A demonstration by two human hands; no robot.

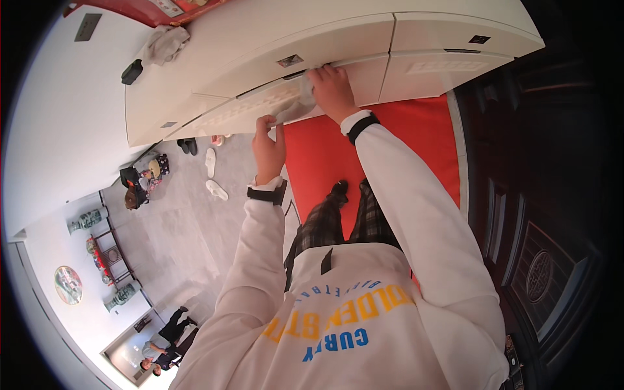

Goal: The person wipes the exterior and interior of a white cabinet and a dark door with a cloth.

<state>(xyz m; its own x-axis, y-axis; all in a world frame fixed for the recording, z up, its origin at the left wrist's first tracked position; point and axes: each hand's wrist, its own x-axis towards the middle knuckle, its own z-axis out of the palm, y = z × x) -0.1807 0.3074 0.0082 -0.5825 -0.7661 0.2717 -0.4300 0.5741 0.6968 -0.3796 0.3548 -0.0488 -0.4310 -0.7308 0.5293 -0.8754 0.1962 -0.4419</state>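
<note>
A pale grey-white cloth (300,106) hangs between my two hands in front of the cream cabinet (351,39). My left hand (268,151) is closed on the cloth's lower left end, thumb and fingers pinching it. My right hand (333,93) is closed at its upper end, fingertips against the cabinet front by the top edge of a lower door (364,77). Part of the cloth lies hidden behind the right fingers. A small dark square handle plate (290,60) is on the panel just above.
A bunched grey cloth (166,44) and a black object (132,71) lie on the cabinet top. Underfoot is a red mat (416,149). White slippers (216,190) and bags (133,188) stand on the grey floor to the left. A dark carved door (539,273) is at right.
</note>
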